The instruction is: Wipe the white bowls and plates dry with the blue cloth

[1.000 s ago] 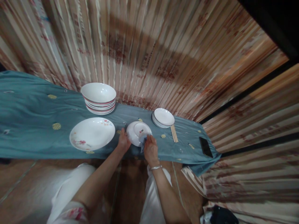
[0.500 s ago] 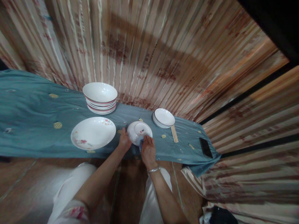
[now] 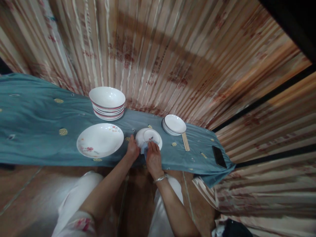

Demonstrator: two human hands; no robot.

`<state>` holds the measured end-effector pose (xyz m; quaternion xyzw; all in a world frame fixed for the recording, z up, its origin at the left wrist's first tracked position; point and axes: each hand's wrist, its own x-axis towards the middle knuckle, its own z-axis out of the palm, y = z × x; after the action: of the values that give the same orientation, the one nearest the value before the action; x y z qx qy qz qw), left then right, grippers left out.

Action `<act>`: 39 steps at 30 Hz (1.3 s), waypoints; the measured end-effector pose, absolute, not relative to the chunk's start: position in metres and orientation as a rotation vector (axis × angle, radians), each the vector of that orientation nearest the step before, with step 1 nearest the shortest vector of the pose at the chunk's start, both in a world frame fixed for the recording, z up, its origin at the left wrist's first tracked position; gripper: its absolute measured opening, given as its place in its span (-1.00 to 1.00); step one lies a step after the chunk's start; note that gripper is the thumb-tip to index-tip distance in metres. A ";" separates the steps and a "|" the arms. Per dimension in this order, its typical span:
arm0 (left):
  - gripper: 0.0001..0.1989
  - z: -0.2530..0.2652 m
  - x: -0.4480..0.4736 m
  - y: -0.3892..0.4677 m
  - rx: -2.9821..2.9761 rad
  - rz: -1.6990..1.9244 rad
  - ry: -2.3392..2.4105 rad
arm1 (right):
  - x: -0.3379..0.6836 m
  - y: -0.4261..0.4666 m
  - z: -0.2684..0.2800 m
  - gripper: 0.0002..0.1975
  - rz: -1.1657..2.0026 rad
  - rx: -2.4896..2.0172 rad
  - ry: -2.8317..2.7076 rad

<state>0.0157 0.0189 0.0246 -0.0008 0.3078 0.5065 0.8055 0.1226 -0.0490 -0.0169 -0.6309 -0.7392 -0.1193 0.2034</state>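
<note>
A small white bowl (image 3: pixel 142 134) is turned so that its underside, with a foot ring and a small printed mark, faces me. My left hand (image 3: pixel 133 149) grips the bowl's left rim, thumb up along the side; the other fingers are mostly hidden. In my right hand (image 3: pixel 154 159) a light blue cloth (image 3: pixel 144 149) is pressed against the bowl's underside near the lower edge. Left of my hands lies a large oval white plate (image 3: pixel 100 140) with a floral pattern.
Red-rimmed white bowls and plates form a stack (image 3: pixel 108 98) at the back left. A smaller stack of dishes (image 3: pixel 174 124) stands right, beside wooden chopsticks (image 3: pixel 185 142). A black phone (image 3: pixel 219 156) lies near the right end of the teal tablecloth (image 3: pixel 37 131). Curtains (image 3: pixel 148 59) hang behind.
My right hand and the cloth have shifted left across the bowl's underside, toward my left hand. The left hand keeps its hold on the rim. The view has shifted slightly.
</note>
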 end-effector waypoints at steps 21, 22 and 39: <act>-0.50 0.019 0.018 0.021 -0.072 1.149 0.723 | 0.102 -0.022 -0.002 -0.50 -0.142 -1.690 -2.198; -0.50 0.018 0.018 0.021 -0.072 1.154 0.719 | 0.101 -0.018 -0.001 -0.50 -0.141 -1.690 -2.206; -0.51 0.024 0.017 0.020 -0.057 1.184 0.628 | 0.100 0.031 0.030 -0.68 -0.129 -1.684 -2.327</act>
<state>0.0171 0.0199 0.0238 -0.0263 0.2911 0.5486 0.7834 0.0997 0.0308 0.0301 -0.5804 -0.8022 -0.0443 0.1327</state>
